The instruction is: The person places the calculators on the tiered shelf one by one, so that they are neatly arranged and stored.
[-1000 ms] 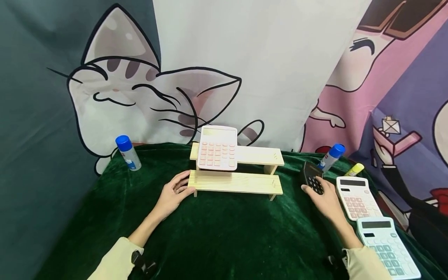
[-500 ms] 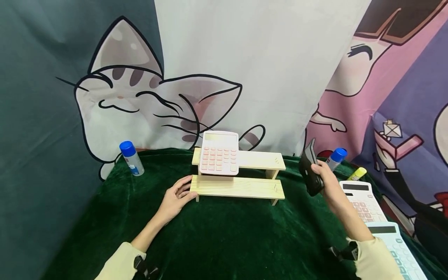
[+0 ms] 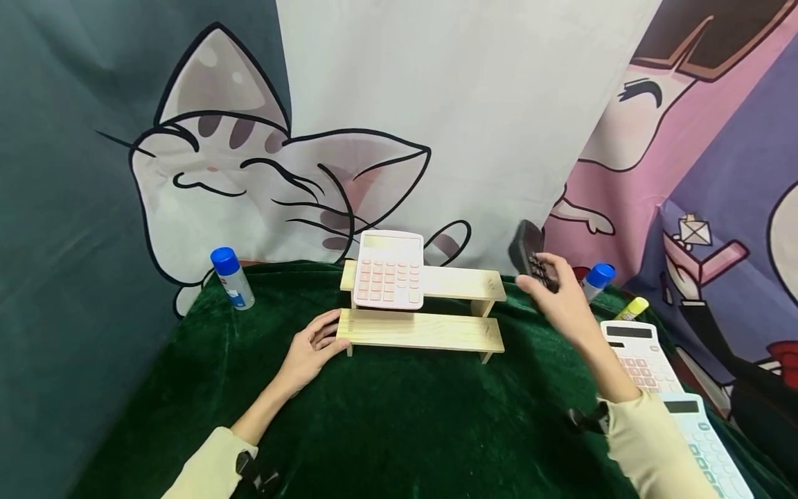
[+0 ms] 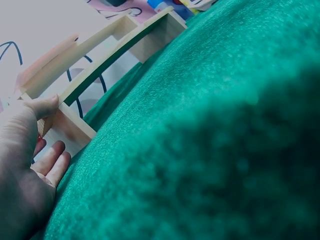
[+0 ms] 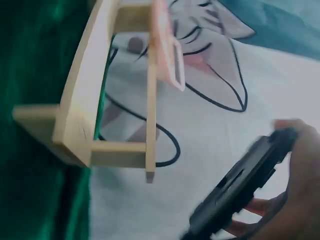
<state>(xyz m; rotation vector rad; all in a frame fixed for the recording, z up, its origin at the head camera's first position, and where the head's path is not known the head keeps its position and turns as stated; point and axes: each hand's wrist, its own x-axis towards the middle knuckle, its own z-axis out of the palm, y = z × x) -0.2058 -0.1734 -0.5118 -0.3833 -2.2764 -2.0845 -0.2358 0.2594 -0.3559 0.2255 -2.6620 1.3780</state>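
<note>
My left hand [image 3: 309, 350] grips the left end of the two-tier wooden stand [image 3: 430, 331]. In the left wrist view its thumb [image 4: 46, 106] lies against the corner of the lower shelf, and some fingers hang loosely curled below. A white-and-pink calculator [image 3: 388, 270] leans upright on the upper shelf, towards its left end. Off the stand's right end, above the cloth, my right hand [image 3: 564, 301] holds a black calculator [image 3: 527, 241] by its lower part, tilted. The right wrist view catches that black calculator [image 5: 240, 182] edge-on, slightly blurred, apart from the stand.
On the right lie a white calculator with pink keys [image 3: 639, 357] and a pale blue one [image 3: 704, 436], partly behind my sleeve. A yellow tube [image 3: 632, 309] and a blue-capped can [image 3: 598, 279] stand near them. Another blue-capped can [image 3: 233, 278] stands left on the green cloth [image 3: 399, 423].
My right hand has picked up the black calculator from the cloth at the right, turned it, and brought it up and left towards the stand. The left hand stays on the stand's end.
</note>
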